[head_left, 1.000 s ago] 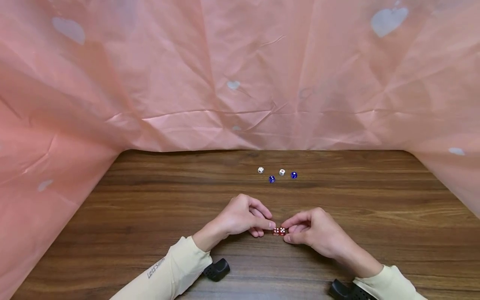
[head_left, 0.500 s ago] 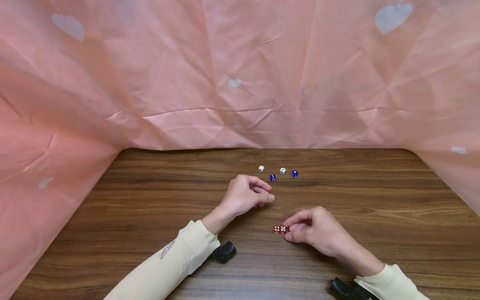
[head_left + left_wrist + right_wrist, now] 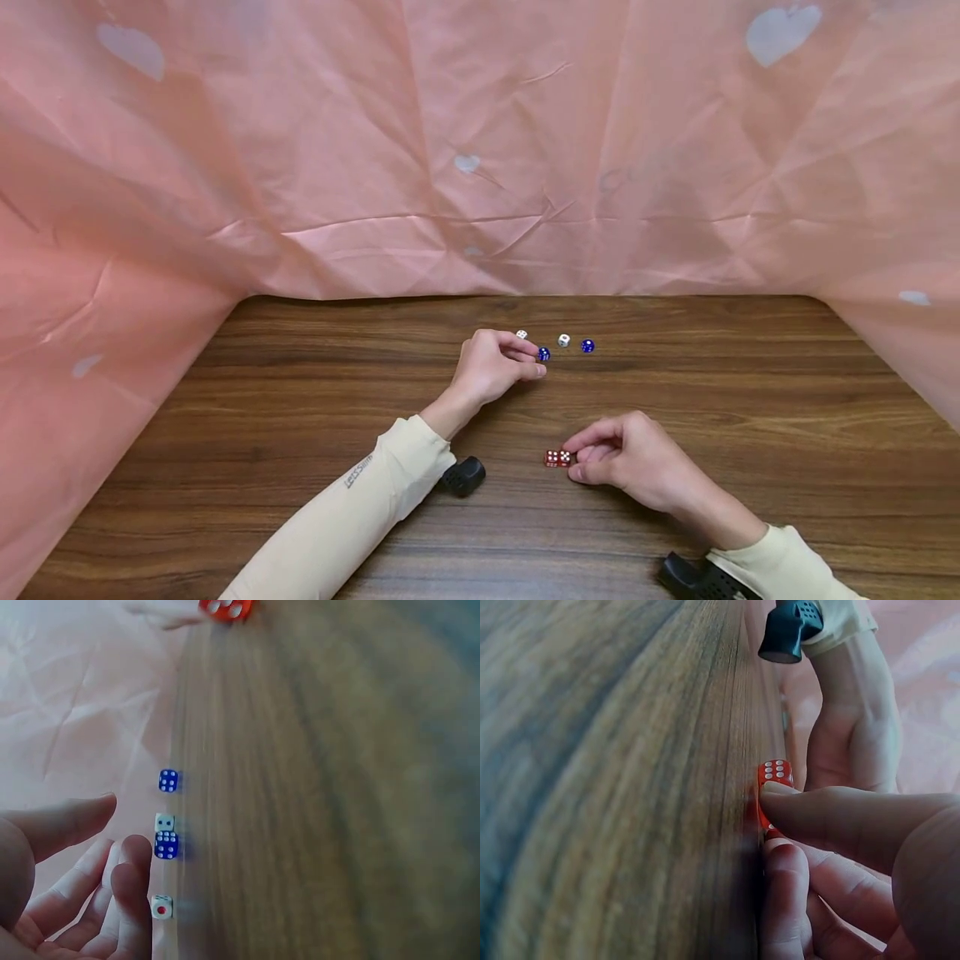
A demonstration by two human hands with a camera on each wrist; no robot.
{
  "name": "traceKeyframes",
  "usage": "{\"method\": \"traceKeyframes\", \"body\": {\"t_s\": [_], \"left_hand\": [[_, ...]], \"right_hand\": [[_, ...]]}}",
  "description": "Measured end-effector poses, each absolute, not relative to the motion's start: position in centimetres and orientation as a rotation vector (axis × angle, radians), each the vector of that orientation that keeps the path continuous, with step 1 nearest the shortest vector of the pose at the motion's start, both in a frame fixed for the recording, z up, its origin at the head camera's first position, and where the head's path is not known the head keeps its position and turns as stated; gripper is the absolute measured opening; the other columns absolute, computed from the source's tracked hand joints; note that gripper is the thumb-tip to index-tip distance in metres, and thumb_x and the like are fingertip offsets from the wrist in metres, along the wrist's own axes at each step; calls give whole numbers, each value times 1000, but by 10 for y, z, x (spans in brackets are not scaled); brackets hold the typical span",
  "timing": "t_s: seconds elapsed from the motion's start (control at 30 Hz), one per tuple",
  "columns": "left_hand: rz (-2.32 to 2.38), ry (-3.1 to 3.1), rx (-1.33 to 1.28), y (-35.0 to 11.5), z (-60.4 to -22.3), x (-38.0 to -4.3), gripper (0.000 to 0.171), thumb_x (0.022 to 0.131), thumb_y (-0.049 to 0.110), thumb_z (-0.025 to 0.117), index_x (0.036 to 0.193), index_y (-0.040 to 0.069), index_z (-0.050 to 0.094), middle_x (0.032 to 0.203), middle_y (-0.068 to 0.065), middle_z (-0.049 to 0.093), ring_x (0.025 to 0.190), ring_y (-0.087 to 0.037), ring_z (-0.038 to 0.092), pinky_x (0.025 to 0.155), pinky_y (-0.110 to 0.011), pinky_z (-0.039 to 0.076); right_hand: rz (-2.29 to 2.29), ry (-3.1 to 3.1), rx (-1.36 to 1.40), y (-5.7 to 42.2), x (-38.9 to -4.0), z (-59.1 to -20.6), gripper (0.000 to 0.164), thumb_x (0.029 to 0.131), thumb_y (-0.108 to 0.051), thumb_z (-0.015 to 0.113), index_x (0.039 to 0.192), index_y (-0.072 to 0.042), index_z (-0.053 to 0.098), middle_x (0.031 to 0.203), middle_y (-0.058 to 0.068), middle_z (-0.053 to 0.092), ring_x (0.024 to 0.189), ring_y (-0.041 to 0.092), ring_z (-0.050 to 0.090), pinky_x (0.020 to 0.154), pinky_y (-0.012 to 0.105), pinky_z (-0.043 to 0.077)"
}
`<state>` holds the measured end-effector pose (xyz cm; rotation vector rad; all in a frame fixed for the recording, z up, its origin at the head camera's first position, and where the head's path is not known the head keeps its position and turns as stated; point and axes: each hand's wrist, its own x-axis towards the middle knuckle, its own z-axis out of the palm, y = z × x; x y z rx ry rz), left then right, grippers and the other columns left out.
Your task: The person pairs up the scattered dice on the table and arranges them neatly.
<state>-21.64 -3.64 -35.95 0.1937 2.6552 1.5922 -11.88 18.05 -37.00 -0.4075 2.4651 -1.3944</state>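
Two red dice stand side by side on the wooden table, the left red die (image 3: 552,458) against the right red die (image 3: 565,457). My right hand (image 3: 637,462) stays at their right side, thumb and forefinger pinching the right one; in the right wrist view the thumb (image 3: 810,806) partly covers the red dice (image 3: 775,771). My left hand (image 3: 491,364) reaches toward the back, its thumb and fingers apart beside the nearer blue die (image 3: 544,354). In the left wrist view a gap separates the left thumb (image 3: 82,817) from the fingers, with that blue die (image 3: 166,845) just beyond them.
Behind the left fingers lies a white die (image 3: 522,334), partly covered. Another white die (image 3: 564,341) and a second blue die (image 3: 588,346) lie to its right. A pink curtain (image 3: 480,192) borders the table (image 3: 300,383) at the back and sides.
My left hand has left the red dice and moved away from me to the nearer blue die. The right hand has stayed by the red dice, which have not visibly moved.
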Motion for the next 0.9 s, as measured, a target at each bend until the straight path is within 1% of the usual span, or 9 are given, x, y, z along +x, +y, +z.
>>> {"method": "traceKeyframes", "body": {"t_s": [0.2, 0.27, 0.67, 0.9], "left_hand": [[1634, 2592, 128, -35, -358, -226, 24, 77, 17, 93, 100, 12, 85, 86, 0, 84, 65, 1, 68, 62, -17, 47], [1622, 2586, 109, -34, -358, -228, 23, 77, 16, 93, 99, 11, 85, 85, 0, 83, 62, 1, 66, 61, -17, 47], [1541, 2638, 73, -30, -361, -235, 21, 76, 17, 95, 94, 13, 86, 78, -2, 82, 64, -1, 68, 63, -19, 47], [1493, 2688, 83, -27, -365, -241, 19, 74, 16, 96, 90, 13, 86, 76, -1, 82, 68, -1, 67, 68, -19, 48]], "right_hand": [[-1388, 2464, -412, 181, -119, -369, 27, 82, -10, 88, 106, -1, 80, 84, 2, 76, 73, 3, 67, 66, 20, 55], [-1385, 2464, -412, 181, -119, -368, 27, 82, -10, 88, 107, -1, 80, 84, 2, 76, 74, 3, 67, 66, 20, 55], [-1399, 2443, -421, 182, -119, -368, 28, 84, -10, 86, 109, 1, 80, 87, 4, 78, 75, 3, 68, 67, 20, 55], [-1390, 2446, -412, 182, -120, -368, 27, 84, -12, 87, 108, -1, 80, 88, 4, 79, 76, 3, 69, 68, 20, 56]]}}
